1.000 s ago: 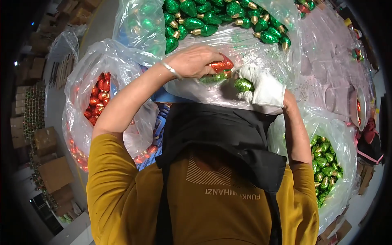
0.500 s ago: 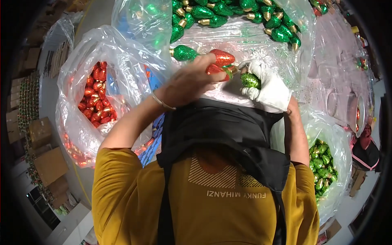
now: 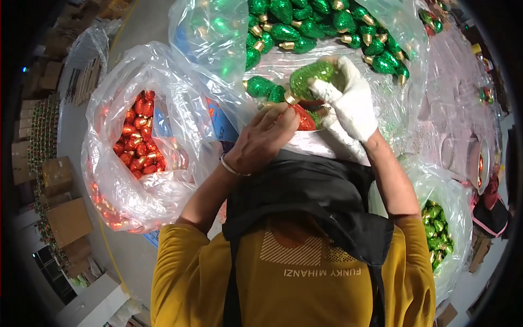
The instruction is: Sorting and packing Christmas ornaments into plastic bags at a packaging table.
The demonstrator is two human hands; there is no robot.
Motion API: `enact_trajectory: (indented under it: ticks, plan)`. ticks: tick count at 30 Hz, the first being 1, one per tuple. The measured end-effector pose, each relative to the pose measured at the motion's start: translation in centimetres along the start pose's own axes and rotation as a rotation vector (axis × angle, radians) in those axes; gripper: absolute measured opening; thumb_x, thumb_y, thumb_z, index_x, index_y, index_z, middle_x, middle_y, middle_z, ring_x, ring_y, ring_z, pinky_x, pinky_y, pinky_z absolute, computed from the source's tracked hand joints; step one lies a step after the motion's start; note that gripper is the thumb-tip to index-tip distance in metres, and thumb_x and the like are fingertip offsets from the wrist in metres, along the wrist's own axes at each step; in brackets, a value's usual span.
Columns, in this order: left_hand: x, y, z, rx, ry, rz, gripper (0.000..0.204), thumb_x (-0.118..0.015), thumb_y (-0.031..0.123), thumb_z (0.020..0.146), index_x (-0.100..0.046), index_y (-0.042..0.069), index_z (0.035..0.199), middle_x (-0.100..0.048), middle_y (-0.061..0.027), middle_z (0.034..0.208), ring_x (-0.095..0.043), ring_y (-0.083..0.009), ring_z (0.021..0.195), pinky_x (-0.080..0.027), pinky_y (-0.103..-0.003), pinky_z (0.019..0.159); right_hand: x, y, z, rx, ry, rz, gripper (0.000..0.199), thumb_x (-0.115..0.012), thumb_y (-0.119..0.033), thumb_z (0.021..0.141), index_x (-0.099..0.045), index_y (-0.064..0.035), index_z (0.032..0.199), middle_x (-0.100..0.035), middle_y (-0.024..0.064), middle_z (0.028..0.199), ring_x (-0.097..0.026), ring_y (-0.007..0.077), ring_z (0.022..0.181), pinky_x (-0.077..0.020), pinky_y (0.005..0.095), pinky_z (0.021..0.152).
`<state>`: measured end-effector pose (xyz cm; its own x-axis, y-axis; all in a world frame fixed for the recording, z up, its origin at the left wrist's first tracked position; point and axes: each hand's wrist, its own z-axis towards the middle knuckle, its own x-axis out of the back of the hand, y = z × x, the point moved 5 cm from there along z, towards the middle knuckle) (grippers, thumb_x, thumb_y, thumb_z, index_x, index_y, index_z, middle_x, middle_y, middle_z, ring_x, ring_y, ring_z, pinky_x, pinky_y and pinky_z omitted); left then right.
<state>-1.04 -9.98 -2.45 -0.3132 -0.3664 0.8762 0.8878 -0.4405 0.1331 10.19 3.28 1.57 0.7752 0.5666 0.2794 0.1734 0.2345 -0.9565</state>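
Note:
My right hand (image 3: 355, 103), in a white glove, pinches a light green glitter bulb ornament (image 3: 310, 78) between thumb and fingers. Its gold base points down and left, toward my bare left hand (image 3: 265, 135). The left fingers curl at the end of a red glitter bulb ornament (image 3: 305, 120), close to that gold base; whether they touch the base is hard to see. Beside the red bulb, a bit of green and a gold base show, partly covered by the glove. Two darker green bulb ornaments (image 3: 261, 87) lie just beyond my left fingers.
Dark green bulbs (image 3: 286, 32) are heaped at the far side of the plastic-covered work surface (image 3: 305, 143). A clear bag of red bulbs (image 3: 122, 196) stands at left, a bag of light green bulbs (image 3: 452, 218) at lower right. Cardboard boxes (image 3: 68, 218) line the far left.
My right hand has lifted and turned, bringing the light green bulb up and left. My left hand has drawn nearer my body with the red. Another dark green bulb shows beside the loose one.

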Motion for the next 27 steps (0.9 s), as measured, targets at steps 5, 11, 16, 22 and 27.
enact_trajectory:
  ticks: [5,11,16,22,27]
  plan:
    - [0.7,0.4,-0.1,0.011,0.043,0.092,0.033,-0.071,0.015,0.073,-0.065,0.005,0.104,-0.060,-0.0076,0.111,-0.050,-0.0248,0.112,-0.038,-0.039,0.097,-1.8,2.1,-1.0,-0.032,0.114,0.026,0.044,-0.066,-0.027,0.085,-0.051,0.0030,0.113,-0.063,0.0119,0.092,-0.061,0.0148,0.080,-0.0500,0.0285,0.070]
    - [1.1,0.0,0.2,0.018,0.123,0.035,0.034,-0.073,0.016,0.071,-0.066,0.006,0.103,-0.059,-0.0077,0.110,-0.048,-0.0265,0.114,-0.037,-0.041,0.097,-2.1,1.9,1.1,-0.053,0.017,-0.375,0.039,-0.062,-0.029,0.088,-0.055,0.0035,0.108,-0.065,0.0170,0.088,-0.063,0.0248,0.078,-0.0503,0.0341,0.071]
    - [1.4,-0.8,1.0,0.036,0.151,-0.072,0.035,-0.074,0.018,0.071,-0.067,0.006,0.104,-0.058,-0.0077,0.110,-0.047,-0.0270,0.116,-0.037,-0.041,0.098,-2.4,1.8,2.4,-0.043,-0.066,-0.486,0.037,-0.061,-0.031,0.088,-0.059,0.0027,0.104,-0.065,0.0196,0.085,-0.063,0.0327,0.077,-0.0500,0.0378,0.072]
    - [1.0,-0.5,0.7,0.034,0.105,-0.063,0.037,-0.074,0.018,0.072,-0.066,0.006,0.106,-0.056,-0.0077,0.112,-0.046,-0.0267,0.115,-0.037,-0.040,0.096,-1.9,1.8,2.0,0.025,0.119,-0.320,0.029,-0.063,-0.029,0.087,-0.062,-0.0018,0.097,-0.064,0.0125,0.083,-0.062,0.0249,0.069,-0.0504,0.0331,0.065]
    - [0.9,-0.8,0.8,0.077,0.066,-0.053,0.033,-0.070,0.017,0.075,-0.064,0.006,0.106,-0.053,-0.0073,0.111,-0.047,-0.0264,0.110,-0.038,-0.039,0.092,0.0,-4.3,-0.8,0.384,0.169,-0.599,0.022,-0.067,-0.022,0.083,-0.063,-0.0033,0.094,-0.063,0.0091,0.086,-0.062,0.0256,0.073,-0.0509,0.0349,0.070]
